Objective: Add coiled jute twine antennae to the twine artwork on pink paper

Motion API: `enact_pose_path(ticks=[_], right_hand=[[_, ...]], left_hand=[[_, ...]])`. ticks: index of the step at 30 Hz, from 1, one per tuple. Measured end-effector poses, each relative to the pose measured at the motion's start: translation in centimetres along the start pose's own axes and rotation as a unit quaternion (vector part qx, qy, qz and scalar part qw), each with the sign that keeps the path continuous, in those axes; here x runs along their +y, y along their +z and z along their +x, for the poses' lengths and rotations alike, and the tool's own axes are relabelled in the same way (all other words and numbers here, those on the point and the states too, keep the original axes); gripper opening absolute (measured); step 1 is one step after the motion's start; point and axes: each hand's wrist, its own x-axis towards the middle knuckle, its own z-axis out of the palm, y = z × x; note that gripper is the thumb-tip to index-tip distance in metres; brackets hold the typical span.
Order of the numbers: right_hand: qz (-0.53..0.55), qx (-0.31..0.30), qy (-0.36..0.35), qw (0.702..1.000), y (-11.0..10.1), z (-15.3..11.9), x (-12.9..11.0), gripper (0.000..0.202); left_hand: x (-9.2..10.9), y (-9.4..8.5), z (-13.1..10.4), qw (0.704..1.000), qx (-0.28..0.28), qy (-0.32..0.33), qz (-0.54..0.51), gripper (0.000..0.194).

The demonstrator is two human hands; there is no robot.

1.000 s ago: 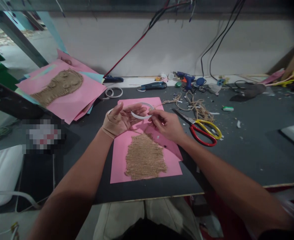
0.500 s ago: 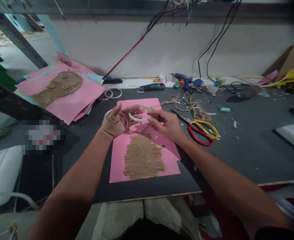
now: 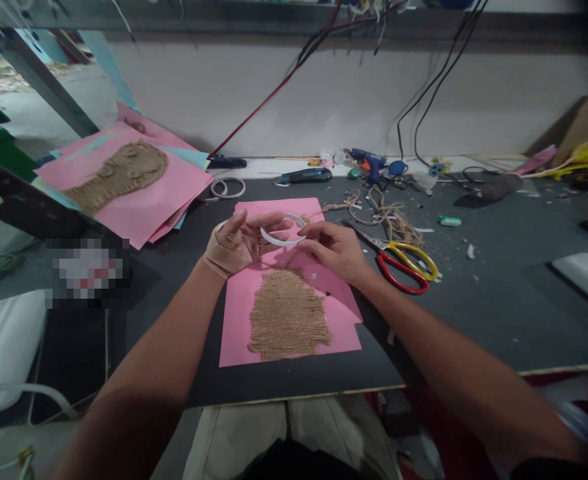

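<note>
My right hand (image 3: 337,250) pinches the right side of a thin white ring (image 3: 283,243) between thumb and fingers. At the ring's left side is my left hand (image 3: 237,243), palm up, fingers stretched towards and through the ring, with a beige wrap around palm and wrist. Both hands are above pink paper (image 3: 237,320). On the paper's lower part lies a panel of brown twine rows (image 3: 290,313). A strand of twine runs from it up near my hands.
Scissors with red and yellow handles (image 3: 401,270) lie right of the paper, near tangled twine (image 3: 394,220). Behind are a cutter (image 3: 304,175), a blue glue gun (image 3: 373,165) and white rings (image 3: 227,188). Pink sheets with a twine piece (image 3: 129,170) are at left.
The ring and both hands have shifted very slightly to the right in the picture, along with the whole view. The hold on the ring looks the same.
</note>
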Motion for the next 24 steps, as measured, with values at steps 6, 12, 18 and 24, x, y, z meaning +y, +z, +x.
enact_pose_path(ticks=[6,12,18,24], right_hand=[[-0.010,-0.007,0.000,1.000,-0.11,-0.07,-0.07,0.029],[-0.107,0.012,-0.073,0.992,-0.11,-0.33,-0.55,0.020],[-0.132,0.009,-0.090,0.987,-0.11,-0.29,-0.80,0.017],[-0.146,0.018,-0.099,0.984,0.01,-0.24,-0.66,0.016]], left_hand=[[0.16,0.24,0.11,1.000,-0.001,0.020,0.008,0.060],[0.07,0.24,0.15,1.000,0.028,0.005,-0.006,0.064],[-0.08,0.00,0.12,1.000,0.023,0.010,0.012,0.064],[-0.14,-0.10,0.17,1.000,0.010,0.007,0.014,0.065]])
